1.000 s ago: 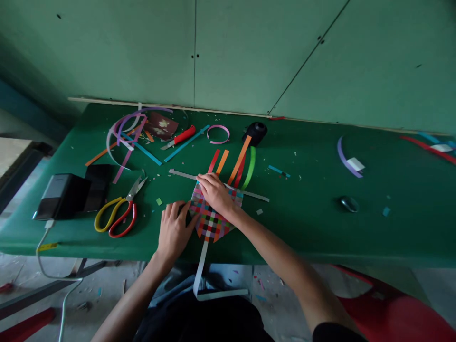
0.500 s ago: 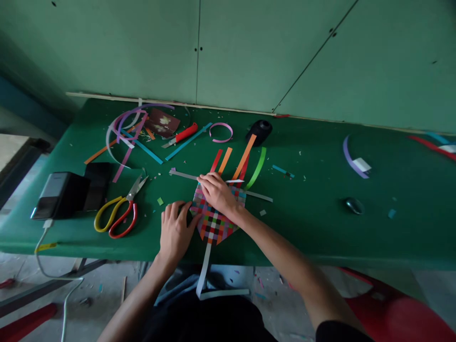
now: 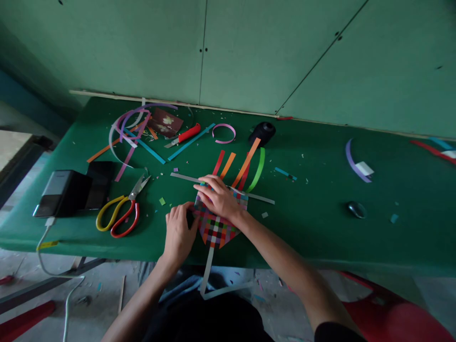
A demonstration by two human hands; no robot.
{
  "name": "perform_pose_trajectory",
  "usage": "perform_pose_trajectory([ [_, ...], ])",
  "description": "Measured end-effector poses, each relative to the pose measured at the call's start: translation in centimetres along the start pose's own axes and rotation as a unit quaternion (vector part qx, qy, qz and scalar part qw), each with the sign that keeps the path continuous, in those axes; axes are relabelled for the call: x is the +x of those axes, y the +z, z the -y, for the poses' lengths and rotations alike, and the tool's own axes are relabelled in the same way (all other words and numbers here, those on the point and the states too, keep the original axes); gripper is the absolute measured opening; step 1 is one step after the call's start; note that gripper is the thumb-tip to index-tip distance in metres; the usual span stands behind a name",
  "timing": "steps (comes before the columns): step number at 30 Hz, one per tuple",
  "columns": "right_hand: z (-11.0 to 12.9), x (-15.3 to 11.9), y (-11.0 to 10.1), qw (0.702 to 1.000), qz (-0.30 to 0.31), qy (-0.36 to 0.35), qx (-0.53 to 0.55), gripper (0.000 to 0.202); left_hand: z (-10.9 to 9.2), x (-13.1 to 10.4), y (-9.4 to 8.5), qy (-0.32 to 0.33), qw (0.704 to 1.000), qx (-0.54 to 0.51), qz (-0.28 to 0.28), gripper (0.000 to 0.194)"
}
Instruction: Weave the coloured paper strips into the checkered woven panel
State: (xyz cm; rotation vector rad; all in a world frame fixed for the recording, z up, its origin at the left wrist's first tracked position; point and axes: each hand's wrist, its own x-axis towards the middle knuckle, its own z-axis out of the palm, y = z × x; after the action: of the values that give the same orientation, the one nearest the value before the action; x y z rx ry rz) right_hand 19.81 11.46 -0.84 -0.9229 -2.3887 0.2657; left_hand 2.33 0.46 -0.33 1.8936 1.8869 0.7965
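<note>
A multicoloured woven piece of flat strips [image 3: 217, 230] lies near the front edge of the green table. Loose red, orange and green strips stick out from its far side, and a long pale strip [image 3: 207, 270] hangs off its near tip over the table edge. My right hand [image 3: 219, 197] rests over the upper part of the weave, its fingers pointing left with small gaps between them. At the weave's left edge is my left hand [image 3: 181, 232], thumb and fingertips close to that edge. A thin grey strip [image 3: 261, 198] runs out on both sides.
Scissors [image 3: 131, 204] with yellow and red handles lie to the left, beside a black power bank [image 3: 62, 194] and a phone [image 3: 99, 183]. Further back are a red cutter [image 3: 188, 133], loose strips and a dark roll [image 3: 262, 132]. At the right sits a small dark oval object [image 3: 356, 209].
My right hand's fingers have spread a little on the weave. The white strip end beside them now lies lower and curved. The whole view has shifted slightly.
</note>
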Motion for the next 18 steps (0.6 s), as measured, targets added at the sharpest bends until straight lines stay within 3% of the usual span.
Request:
perform_pose_trajectory([
  [4,0.1,-0.1,-0.4,0.992,0.081,-0.096,0.010,0.032,-0.2,-0.6,-0.1,-0.018,0.997,0.074,-0.033,0.048],
  [7,0.2,-0.1,-0.5,0.986,0.101,-0.132,0.026,0.026,-0.3,-0.9,-0.1,-0.021,0.994,0.102,-0.036,0.036],
  [11,0.3,0.0,-0.5,0.988,0.080,-0.124,0.047,0.025,-0.3,-0.6,-0.2,-0.022,0.996,0.079,-0.025,0.028],
  [15,0.4,0.0,-1.0,0.992,0.050,-0.096,0.070,0.027,-0.6,0.3,-0.8,-0.030,0.997,-0.069,0.014,0.014],
  [18,0.6,0.0,-1.8,0.991,0.017,-0.086,0.102,0.032,-1.1,1.0,-1.3,-0.094,0.960,-0.257,0.058,0.017],
])
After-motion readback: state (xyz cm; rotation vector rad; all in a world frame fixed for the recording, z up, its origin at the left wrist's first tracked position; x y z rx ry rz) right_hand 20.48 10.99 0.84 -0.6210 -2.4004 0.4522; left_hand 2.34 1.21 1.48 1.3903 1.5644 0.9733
